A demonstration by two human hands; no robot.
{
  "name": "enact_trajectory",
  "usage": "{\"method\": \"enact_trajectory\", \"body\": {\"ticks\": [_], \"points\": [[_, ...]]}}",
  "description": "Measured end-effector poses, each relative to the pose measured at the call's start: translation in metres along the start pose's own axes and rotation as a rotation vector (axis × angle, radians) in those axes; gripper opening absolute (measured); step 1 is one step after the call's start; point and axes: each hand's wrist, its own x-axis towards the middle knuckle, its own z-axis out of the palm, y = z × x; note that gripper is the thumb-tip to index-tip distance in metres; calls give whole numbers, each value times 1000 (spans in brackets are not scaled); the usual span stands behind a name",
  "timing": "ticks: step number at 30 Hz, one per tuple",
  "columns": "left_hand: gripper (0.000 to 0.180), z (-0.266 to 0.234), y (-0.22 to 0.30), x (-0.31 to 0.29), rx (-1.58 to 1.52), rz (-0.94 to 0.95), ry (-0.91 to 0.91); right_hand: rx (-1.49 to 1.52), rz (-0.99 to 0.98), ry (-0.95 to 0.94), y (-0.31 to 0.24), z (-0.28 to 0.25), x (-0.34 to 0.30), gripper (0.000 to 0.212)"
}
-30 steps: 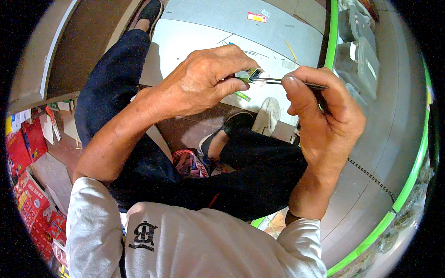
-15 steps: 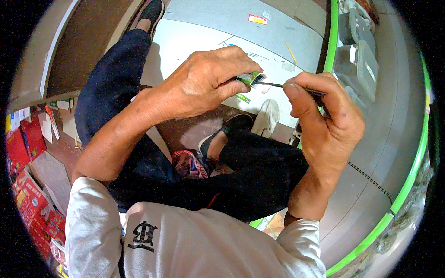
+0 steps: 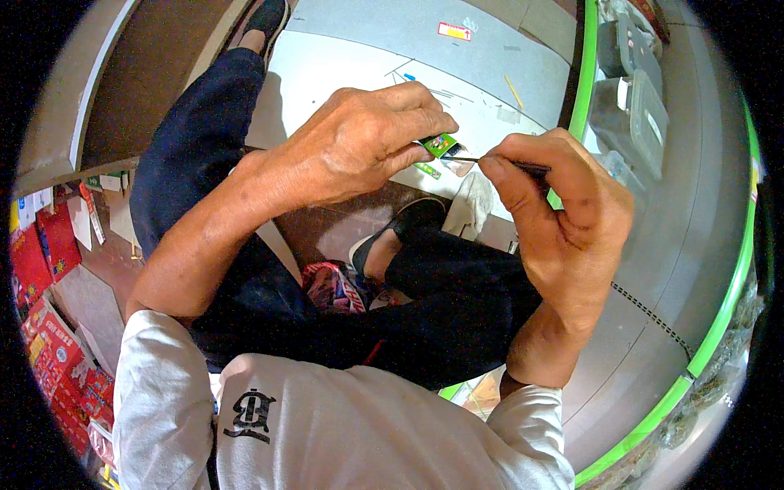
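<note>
My left hand (image 3: 367,135) is closed on a small green box (image 3: 441,146), pinched between thumb and fingers. Its open end faces right, and dark contents show there, too small to name. From the other side my right hand (image 3: 567,192) pinches a thin dark stick (image 3: 467,159) between thumb and forefinger. The stick's tip reaches the box's open end; whether it goes inside I cannot tell. Below the box a small green strip (image 3: 427,170) lies on the white board (image 3: 314,77).
Thin dark sticks (image 3: 437,86), a yellow stick (image 3: 513,92) and a red-yellow label (image 3: 454,31) lie on the boards. A whitish cloth (image 3: 469,206) hangs at the near edge. Clear plastic bins (image 3: 627,118) stand right, red packages (image 3: 61,343) left. My legs flank a patterned bag (image 3: 333,287).
My right hand has shifted slightly left, closer to the box, with the stick. The box has tilted a little in my left hand, showing more of its green face.
</note>
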Motion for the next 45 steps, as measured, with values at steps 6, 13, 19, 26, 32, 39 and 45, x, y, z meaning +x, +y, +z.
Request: {"method": "enact_trajectory", "body": {"ticks": [6,13,19,26,32,39,45], "points": [[41,1,0,0,-24,-14,-5,-70,-51,14,-1,0,0,14],[40,0,0,0,-64,-34,-23,-87,-63,81,-2,1,-1,15],[40,1,0,-1,-20,-34,-38,-94,-23,31,-2,0,-2,15],[39,0,2,-1,-52,-60,-48,34,107,134,-2,1,-3,11],[39,-1,2,-1,-61,-46,-56,15,97,140,-1,1,-3,11],[39,0,1,-1,-49,-55,-35,-179,-111,131,-1,7,-1,14],[38,1,1,-2,9,-45,-23,-166,-101,128,-4,10,-3,15]]}}
